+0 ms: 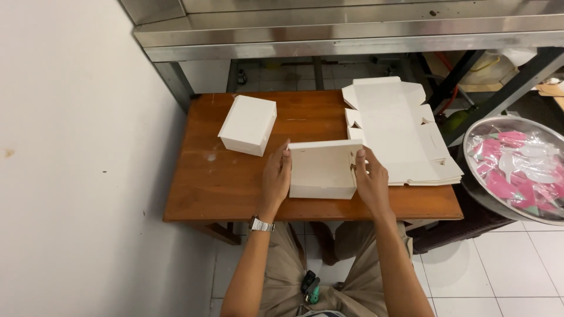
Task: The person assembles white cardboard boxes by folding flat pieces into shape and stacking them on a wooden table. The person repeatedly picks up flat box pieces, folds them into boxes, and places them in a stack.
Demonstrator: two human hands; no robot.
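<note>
A white cardboard box (322,170) stands partly folded near the front edge of a small wooden table (223,182). My left hand (276,179) presses flat against its left wall, and my right hand (370,179) holds its right wall, thumb at the flap slot. The box's lid flap stands up at the back. A finished, closed white box (248,124) rests at the table's back left. To the right lies a stack of flat, unfolded white box blanks (399,132).
A round metal tray (477,194) with pink and white plastic-wrapped items sits at the right, off the table. A steel counter (352,29) runs above the table's far edge. A white wall is on the left, with white floor tiles below.
</note>
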